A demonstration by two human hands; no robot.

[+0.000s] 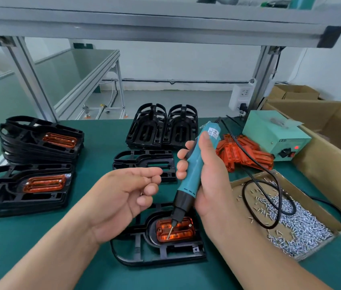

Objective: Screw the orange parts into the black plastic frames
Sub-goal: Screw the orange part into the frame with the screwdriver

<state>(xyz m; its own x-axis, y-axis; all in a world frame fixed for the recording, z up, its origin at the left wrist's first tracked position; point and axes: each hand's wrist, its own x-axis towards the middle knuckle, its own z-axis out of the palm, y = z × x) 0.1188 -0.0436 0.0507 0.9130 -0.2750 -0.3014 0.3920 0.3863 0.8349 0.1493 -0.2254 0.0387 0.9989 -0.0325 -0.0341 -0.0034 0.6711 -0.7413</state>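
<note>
Your right hand point(205, 181) is wrapped tight round the driver point(196, 164), a smooth teal plastic barrel with a black nose, thumb laid along the upper body and fingers curled round the far side. The driver's long axis runs from far right down to near left, and its thin metal bit points down at the orange part point(176, 229), with a small screw point(170, 232) on its tip just above the ribbed surface. That part is a glossy, translucent rounded rectangle, its long axis running left to right, and it sits in the oval recess of the frame point(157, 254), a matt black openwork moulding lying flat on the green mat point(40, 237) right in front of you. Your left hand point(123, 197) hovers palm up above the frame's left end, apart from the driver, its fingers loosely curled over the palm; a tiny glint between them may be a screw, but you cannot tell from here whether they hold anything. On your left lie two stacks of fitted frames point(40, 143), each showing an orange insert on top. Further back stand bare frames point(161, 126), with a single one point(144, 162) flat before them. To the right is a pile of loose orange parts point(245, 155), a pale green metal box point(276, 135) and a shallow cardboard tray point(247, 183) heaped with silvery screws, the driver's black cable point(270, 195) looped across it.
</note>
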